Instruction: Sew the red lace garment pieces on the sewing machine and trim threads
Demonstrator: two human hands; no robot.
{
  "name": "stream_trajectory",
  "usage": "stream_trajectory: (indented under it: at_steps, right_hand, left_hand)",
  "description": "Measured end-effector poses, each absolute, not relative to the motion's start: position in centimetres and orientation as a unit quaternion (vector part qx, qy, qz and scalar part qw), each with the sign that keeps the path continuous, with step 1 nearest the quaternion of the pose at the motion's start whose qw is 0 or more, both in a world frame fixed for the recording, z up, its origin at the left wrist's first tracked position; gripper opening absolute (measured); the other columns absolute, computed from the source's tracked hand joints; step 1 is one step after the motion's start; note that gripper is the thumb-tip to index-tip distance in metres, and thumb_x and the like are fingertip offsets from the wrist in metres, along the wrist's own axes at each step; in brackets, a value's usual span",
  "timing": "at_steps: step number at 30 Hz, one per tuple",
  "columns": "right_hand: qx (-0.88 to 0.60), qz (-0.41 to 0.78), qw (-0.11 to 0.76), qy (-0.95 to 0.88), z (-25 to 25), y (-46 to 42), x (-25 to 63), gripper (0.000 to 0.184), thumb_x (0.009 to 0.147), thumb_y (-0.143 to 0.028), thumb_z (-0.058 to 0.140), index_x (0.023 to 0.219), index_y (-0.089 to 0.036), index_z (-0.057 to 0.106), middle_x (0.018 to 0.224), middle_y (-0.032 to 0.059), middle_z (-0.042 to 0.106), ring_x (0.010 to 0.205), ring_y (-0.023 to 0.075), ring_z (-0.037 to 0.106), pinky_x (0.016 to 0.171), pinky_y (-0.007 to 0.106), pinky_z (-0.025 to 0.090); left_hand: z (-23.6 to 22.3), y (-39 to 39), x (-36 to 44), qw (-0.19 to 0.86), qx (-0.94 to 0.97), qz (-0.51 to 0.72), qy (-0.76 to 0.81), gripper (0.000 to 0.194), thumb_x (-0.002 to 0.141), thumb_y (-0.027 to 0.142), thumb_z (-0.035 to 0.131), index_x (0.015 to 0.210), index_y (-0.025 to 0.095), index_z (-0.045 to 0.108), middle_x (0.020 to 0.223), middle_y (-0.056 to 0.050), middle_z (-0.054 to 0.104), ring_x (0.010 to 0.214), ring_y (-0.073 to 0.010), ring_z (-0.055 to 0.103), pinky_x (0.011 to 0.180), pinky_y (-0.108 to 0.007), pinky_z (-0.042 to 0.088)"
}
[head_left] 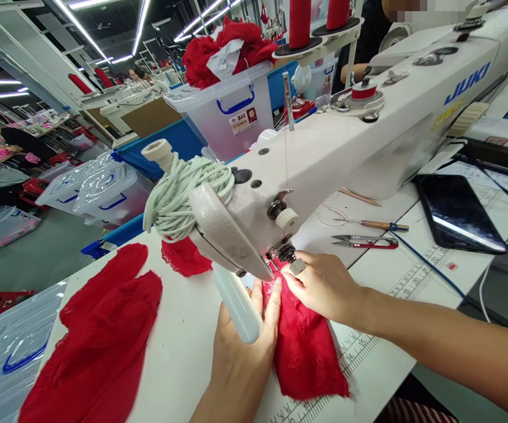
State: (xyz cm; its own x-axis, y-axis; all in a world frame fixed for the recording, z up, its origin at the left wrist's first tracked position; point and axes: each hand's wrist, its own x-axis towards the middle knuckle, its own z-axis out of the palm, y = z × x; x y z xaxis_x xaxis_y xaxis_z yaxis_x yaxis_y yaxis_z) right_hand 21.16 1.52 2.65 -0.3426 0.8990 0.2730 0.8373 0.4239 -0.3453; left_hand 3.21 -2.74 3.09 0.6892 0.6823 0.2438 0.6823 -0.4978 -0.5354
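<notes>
A piece of red lace-edged fabric (304, 346) lies under the needle area of a white sewing machine (324, 153) and hangs toward me over the ruler-marked table. My left hand (247, 335) rests at the fabric's left side, fingers stretched out toward the needle. A pale lever (239, 302) on the machine hides part of that hand. My right hand (324, 288) is closed on the fabric just right of the needle, its fingertips partly behind the machine's thread parts. More red fabric pieces (104, 335) lie on the table at the left, and a smaller red piece (186, 257) behind the machine head.
Thread snips (366, 241), a wooden-handled tool (375, 225) and a black tablet (459, 211) lie at the right. A pale cord bundle (186, 197) hangs on the machine head. A clear bin (231, 108) heaped with red fabric stands behind. Other people sit farther back.
</notes>
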Motion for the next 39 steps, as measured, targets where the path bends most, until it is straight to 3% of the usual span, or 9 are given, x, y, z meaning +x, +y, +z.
stream_trajectory:
  at_steps: [14,23,27,32,39]
  right_hand:
    - [-0.513,0.048,0.236,-0.824,2.5,1.7,21.1,0.028,0.085,-0.015,0.047,0.059,-0.017,0.06,0.056,-0.0014,0.046,0.046,0.0093,0.032,0.047,0.025,0.017]
    - [-0.515,0.054,0.234,-0.823,2.5,1.7,21.1,0.025,0.083,-0.014,0.049,0.061,-0.017,0.06,0.057,-0.0006,0.05,0.046,0.0098,0.035,0.047,0.025,0.017]
    - [-0.522,0.061,0.219,-0.822,2.6,1.7,21.1,0.025,0.083,-0.012,0.049,0.062,-0.017,0.06,0.059,-0.0003,0.051,0.048,0.01,0.038,0.048,0.025,0.017]
    - [-0.524,0.07,0.213,-0.821,2.6,1.7,21.1,0.024,0.084,-0.013,0.05,0.064,-0.018,0.061,0.062,-0.0003,0.054,0.049,0.0096,0.039,0.049,0.026,0.018]
    - [-0.525,0.065,0.22,-0.819,2.6,1.7,21.1,0.028,0.084,-0.011,0.049,0.059,-0.017,0.06,0.066,0.0001,0.058,0.046,0.0083,0.036,0.048,0.026,0.017]
  left_hand:
    - [2.7,-2.1,2.2,0.303,-0.876,-0.018,-0.374,0.053,0.077,-0.005,0.048,0.126,0.014,0.054,0.117,-0.019,0.065,0.1,-0.0324,0.064,0.079,-0.048,0.052]
    - [4.0,-2.3,3.6,0.304,-0.874,-0.014,-0.378,0.043,0.08,-0.004,0.043,0.119,0.009,0.06,0.112,-0.015,0.067,0.085,-0.0259,0.064,0.079,-0.046,0.05]
    - [3.8,-2.5,3.6,0.289,-0.871,-0.01,-0.397,0.046,0.08,-0.003,0.045,0.123,0.01,0.057,0.11,-0.015,0.068,0.087,-0.0277,0.064,0.082,-0.048,0.048]
    - [3.7,-2.5,3.5,0.311,-0.869,0.014,-0.383,0.049,0.079,-0.004,0.048,0.125,0.011,0.057,0.117,-0.017,0.066,0.084,-0.0277,0.063,0.076,-0.047,0.048]
    - [3.8,-2.3,3.3,0.325,-0.871,0.021,-0.368,0.048,0.078,-0.002,0.047,0.121,0.012,0.06,0.11,-0.015,0.068,0.08,-0.0269,0.063,0.068,-0.043,0.05]
